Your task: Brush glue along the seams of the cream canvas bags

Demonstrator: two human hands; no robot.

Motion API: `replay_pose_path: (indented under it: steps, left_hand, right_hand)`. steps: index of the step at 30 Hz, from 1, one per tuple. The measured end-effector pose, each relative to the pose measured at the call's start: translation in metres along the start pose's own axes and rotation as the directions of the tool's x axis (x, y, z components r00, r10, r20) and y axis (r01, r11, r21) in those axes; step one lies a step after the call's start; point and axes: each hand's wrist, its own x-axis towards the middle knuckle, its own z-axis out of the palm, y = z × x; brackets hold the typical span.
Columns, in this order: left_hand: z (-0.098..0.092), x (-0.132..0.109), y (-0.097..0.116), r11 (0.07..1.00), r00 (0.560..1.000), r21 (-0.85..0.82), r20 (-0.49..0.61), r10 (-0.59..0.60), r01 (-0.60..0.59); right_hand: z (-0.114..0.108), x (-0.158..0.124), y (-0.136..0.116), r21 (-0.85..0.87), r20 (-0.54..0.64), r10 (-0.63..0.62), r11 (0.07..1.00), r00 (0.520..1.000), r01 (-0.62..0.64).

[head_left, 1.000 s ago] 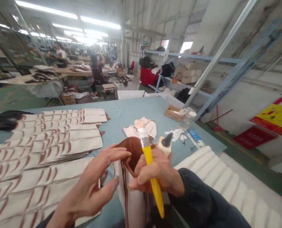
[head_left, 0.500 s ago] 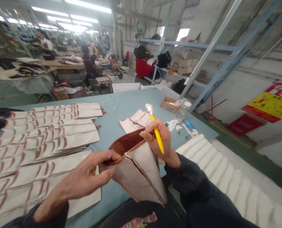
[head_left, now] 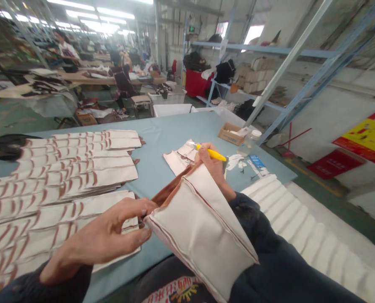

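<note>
A cream fabric pouch point(head_left: 200, 214) with a brown inner side hangs tilted in front of me, its mouth facing up and away. My left hand point(head_left: 118, 229) grips its left corner, thumb and fingers around the edge. Between the fingers of my right hand point(head_left: 212, 166) lies a small brush with a yellow handle point(head_left: 217, 155), its pale bristles pointing left. The same hand is at the pouch's upper right edge, where some fingers are hidden behind the fabric. Just beyond lies another cream piece point(head_left: 175, 161) with dark loose threads.
Overlapping rows of cream pieces with brown edges point(head_left: 105, 172) cover the table's left side. White stacked pieces point(head_left: 288, 210) lie at right. A cardboard box point(head_left: 230, 134), a clear jar point(head_left: 250, 143) and scraps point(head_left: 236, 161) sit toward the back right. Shelving point(head_left: 269, 50) and people stand beyond.
The pouch has turned and tilted, showing more of its outer side. My right hand has swung the brush from upright to nearly level. The left hand stays at the corner.
</note>
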Motion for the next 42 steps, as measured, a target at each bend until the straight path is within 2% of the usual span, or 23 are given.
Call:
replay_pose_path:
  steps: [3,6,8,10,13,16,20,23,27,30,36,42]
  left_hand:
    - [0.006,0.004,0.009,0.999,0.995,0.046,0.097,-0.006,0.002]
    - [0.009,0.006,0.012,1.0,0.993,-0.002,0.117,-0.013,0.013]
    - [0.01,0.004,0.009,0.998,0.99,-0.051,0.14,-0.026,0.033]
    - [0.011,0.001,0.003,0.993,0.987,-0.104,0.153,-0.042,0.059]
    - [0.016,-0.001,-0.007,0.969,0.987,-0.218,0.133,-0.089,0.117]
    - [0.021,-0.001,-0.013,0.905,0.974,-0.359,0.064,-0.219,0.227]
    - [0.026,-0.004,-0.014,0.854,0.916,-0.412,-0.1,-0.387,0.316]
    - [0.027,-0.006,-0.01,0.824,0.885,-0.445,-0.132,-0.448,0.351]
    - [0.027,-0.001,-0.002,0.825,0.916,-0.473,-0.087,-0.393,0.309]
    - [0.028,0.004,0.0,0.834,0.933,-0.484,-0.089,-0.349,0.266]
    - [0.034,-0.002,-0.012,0.818,0.914,-0.519,-0.153,-0.375,0.249]
    - [0.044,-0.004,-0.009,0.756,0.885,-0.595,-0.151,-0.44,0.273]
  right_hand:
    - [0.01,-0.007,0.022,0.072,-0.028,0.004,0.997,1.0,-0.002]
    - [0.018,-0.014,0.047,0.06,0.024,0.051,0.997,0.998,-0.052]
    - [0.017,-0.015,0.058,0.055,0.052,0.075,0.995,0.996,-0.078]
    - [0.01,-0.013,0.058,0.062,0.022,0.09,0.994,0.996,-0.091]
    - [-0.007,-0.011,0.036,0.095,-0.065,0.108,0.99,0.992,-0.102]
    - [-0.016,-0.024,0.0,0.137,-0.086,0.042,0.99,0.995,-0.03]
    - [-0.005,-0.059,-0.046,0.159,0.008,-0.012,0.987,1.0,0.011]
    - [0.009,-0.08,-0.064,0.214,0.031,-0.056,0.976,0.998,0.048]
    - [0.021,-0.094,-0.071,0.125,0.069,-0.102,0.988,0.992,0.093]
    - [0.026,-0.094,-0.072,0.0,0.138,-0.21,0.977,0.968,0.212]
    - [0.035,-0.084,-0.074,-0.21,0.181,-0.44,0.856,0.879,0.472]
    - [0.036,-0.085,-0.071,-0.348,0.173,-0.54,0.749,0.824,0.564]
